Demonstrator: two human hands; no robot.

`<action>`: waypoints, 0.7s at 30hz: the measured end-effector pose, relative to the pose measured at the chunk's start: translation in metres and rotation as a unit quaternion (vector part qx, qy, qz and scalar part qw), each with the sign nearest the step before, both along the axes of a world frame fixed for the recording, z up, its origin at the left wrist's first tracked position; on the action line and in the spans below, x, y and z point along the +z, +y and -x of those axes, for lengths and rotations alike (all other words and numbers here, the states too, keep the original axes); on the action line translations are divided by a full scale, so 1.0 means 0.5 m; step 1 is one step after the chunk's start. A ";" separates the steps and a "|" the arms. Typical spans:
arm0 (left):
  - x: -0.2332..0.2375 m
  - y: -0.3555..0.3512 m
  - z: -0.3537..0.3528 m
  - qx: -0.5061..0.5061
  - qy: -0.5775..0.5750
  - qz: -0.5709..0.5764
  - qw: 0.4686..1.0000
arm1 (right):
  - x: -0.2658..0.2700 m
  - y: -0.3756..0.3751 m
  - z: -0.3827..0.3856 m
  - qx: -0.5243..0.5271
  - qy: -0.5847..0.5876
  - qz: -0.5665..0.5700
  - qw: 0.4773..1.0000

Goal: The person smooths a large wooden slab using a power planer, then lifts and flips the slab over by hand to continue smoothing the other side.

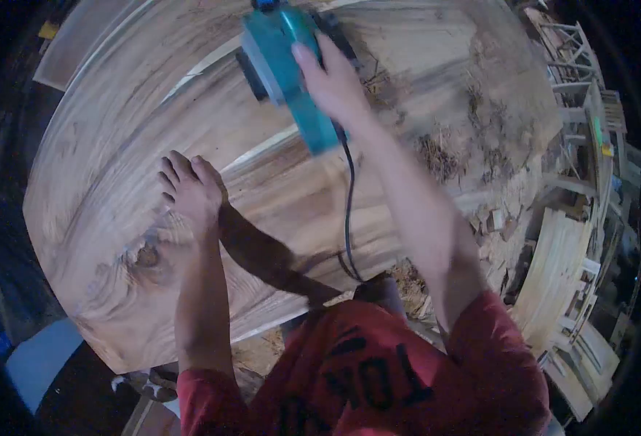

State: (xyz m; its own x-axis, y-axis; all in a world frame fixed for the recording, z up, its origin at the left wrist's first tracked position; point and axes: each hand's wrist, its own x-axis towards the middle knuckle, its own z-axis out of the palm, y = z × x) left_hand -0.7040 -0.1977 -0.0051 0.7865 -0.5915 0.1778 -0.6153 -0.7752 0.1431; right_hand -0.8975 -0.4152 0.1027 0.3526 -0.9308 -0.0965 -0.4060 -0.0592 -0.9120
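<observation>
My right hand [331, 80] is wrapped round the handle of a teal electric planer [309, 120], which rests on a broad wooden slab [277, 196] toward its far side. A black power cord [350, 203] runs from the tool's rear down toward my body. My left hand [193, 190] lies on the slab to the left and nearer to me, fingers stretched out, holding nothing. A dark knot [146, 254] with swirling grain shows in the wood below that hand. The planer and right hand are somewhat blurred, and the planer's underside is hidden.
Wood shavings [437, 156] are scattered over the slab's right part. Boards [553, 269] and offcuts are stacked at the right, beside a pale wooden frame [571, 54]. A light blue object [44, 363] stands at the lower left. Dark surroundings lie beyond the slab's left edge.
</observation>
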 end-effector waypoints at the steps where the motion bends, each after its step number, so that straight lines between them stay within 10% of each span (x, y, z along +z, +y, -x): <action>1: -0.012 0.006 -0.010 -0.004 0.000 -0.001 1.000 | 0.018 0.077 0.063 -0.013 0.008 0.016 1.000; 10: 0.011 -0.022 0.007 -0.025 0.070 -0.019 0.997 | 0.020 0.746 0.636 0.002 0.066 -0.048 0.997; 21: 0.018 -0.128 0.109 -0.051 0.067 -0.013 0.996 | 0.026 0.152 0.226 -0.085 0.048 0.033 0.995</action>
State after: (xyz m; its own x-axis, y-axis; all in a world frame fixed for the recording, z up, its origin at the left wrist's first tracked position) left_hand -0.7587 -0.2615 0.0041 0.7373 -0.6731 0.0580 -0.6682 -0.7139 0.2096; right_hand -1.0106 -0.3392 0.1160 0.1807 -0.9818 -0.0582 -0.5012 -0.0411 -0.8644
